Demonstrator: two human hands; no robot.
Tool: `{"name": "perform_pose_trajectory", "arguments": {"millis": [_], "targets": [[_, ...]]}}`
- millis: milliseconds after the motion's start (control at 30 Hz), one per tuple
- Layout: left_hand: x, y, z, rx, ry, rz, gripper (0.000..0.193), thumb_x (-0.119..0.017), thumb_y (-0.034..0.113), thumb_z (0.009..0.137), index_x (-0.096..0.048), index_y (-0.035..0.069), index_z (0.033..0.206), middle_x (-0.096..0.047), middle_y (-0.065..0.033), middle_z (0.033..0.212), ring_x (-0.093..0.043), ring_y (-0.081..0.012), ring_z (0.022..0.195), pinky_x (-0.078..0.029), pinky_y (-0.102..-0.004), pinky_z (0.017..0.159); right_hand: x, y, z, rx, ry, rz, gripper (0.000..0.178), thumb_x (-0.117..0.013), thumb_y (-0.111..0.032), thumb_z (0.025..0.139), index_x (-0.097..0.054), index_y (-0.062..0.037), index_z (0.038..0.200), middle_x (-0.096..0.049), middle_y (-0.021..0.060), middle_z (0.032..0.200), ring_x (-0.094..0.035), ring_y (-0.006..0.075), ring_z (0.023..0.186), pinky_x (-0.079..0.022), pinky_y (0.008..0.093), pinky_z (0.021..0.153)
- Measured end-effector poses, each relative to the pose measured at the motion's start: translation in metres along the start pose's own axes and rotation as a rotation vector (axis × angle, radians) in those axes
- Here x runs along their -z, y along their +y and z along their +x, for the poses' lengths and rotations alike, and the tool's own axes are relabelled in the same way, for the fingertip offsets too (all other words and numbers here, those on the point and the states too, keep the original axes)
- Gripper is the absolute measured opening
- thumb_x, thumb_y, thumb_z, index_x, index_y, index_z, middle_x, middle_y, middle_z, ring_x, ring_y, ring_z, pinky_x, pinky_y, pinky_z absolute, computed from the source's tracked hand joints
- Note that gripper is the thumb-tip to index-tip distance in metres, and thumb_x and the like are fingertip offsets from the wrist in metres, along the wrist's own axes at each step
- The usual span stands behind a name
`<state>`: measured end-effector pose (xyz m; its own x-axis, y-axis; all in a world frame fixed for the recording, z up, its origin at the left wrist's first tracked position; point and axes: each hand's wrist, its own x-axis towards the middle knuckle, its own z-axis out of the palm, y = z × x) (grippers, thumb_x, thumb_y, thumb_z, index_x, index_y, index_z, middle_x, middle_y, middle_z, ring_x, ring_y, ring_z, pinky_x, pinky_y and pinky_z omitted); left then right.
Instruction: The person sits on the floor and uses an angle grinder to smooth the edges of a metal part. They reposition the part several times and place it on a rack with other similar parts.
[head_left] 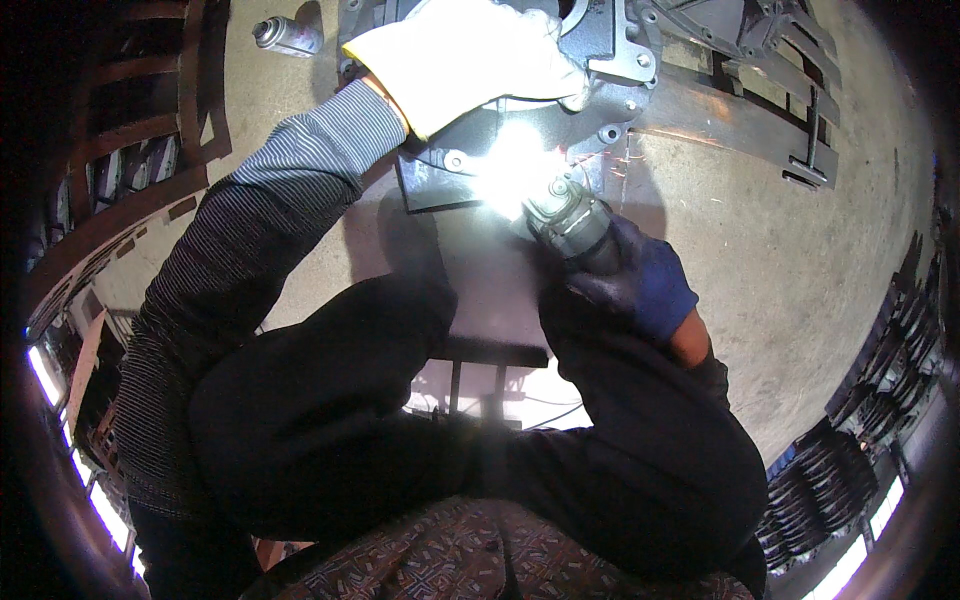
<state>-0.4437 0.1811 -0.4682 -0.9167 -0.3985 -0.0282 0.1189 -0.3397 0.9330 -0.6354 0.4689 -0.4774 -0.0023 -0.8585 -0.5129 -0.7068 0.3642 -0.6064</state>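
A grey metal casting [605, 110] with bolt holes lies ahead of my knees. My left hand [465, 65], in a white glove with a yellow cuff, is closed on the upper part of the casting; glare washes out part of its fingers. Wrapped in a dark blue glove, my right hand [640, 270] grips an angle grinder [572, 220]. The grinder's head is at the casting's near edge, where a white glare hides the disc and the contact spot. Sparks fly off to the right.
A spray can [290, 37] is on the concrete floor at the far left. Brown metal racking [135, 130] runs along the left side. Another casting [700, 20] and a flat slatted frame [720, 115] lie at the far right. Dark stacked parts [815, 490] line the right edge.
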Motion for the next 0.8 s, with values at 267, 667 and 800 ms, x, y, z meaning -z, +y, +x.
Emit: {"name": "perform_pose_trajectory", "arguments": {"millis": [267,667,800], "targets": [[0.009,-0.01,0.001,-0.098,-0.082,-0.018,0.022,-0.073,0.009,0.1,-0.079,-0.007,0.113,-0.081,-0.0206,0.106,-0.078,-0.0251,0.101,-0.061,-0.0314,0.09,0.002,-0.005,-0.002,-0.028,-0.071,-0.045,0.085,-0.086,-0.054,0.081,-0.055,-0.012,0.148,-0.076,0.0249,0.106,-0.074,0.0462,0.095,-0.061,0.0524,0.084],[-0.017,-0.011,0.008,-0.339,-0.233,-0.693,0.036,-0.072,0.02,0.101,-0.074,-0.008,0.124,-0.076,-0.0275,0.121,-0.074,-0.0394,0.114,-0.06,-0.0437,0.099,-0.003,0.004,-0.004,0.032,-0.089,-0.09,0.085,-0.082,-0.055,0.084,-0.051,-0.0102,0.149,-0.075,0.026,0.101,-0.075,0.0463,0.09,-0.061,0.0551,0.08],[0.011,-0.025,0.004,-0.097,-0.227,-0.631,0.038,-0.071,0.021,0.101,-0.073,-0.007,0.127,-0.074,-0.0279,0.124,-0.07,-0.0416,0.123,-0.058,-0.0467,0.101,-0.001,0.003,-0.001,0.041,-0.046,-0.077,0.085,-0.081,-0.057,0.084,-0.051,-0.0102,0.149,-0.075,0.026,0.105,-0.074,0.0465,0.093,-0.06,0.0554,0.082]]}}
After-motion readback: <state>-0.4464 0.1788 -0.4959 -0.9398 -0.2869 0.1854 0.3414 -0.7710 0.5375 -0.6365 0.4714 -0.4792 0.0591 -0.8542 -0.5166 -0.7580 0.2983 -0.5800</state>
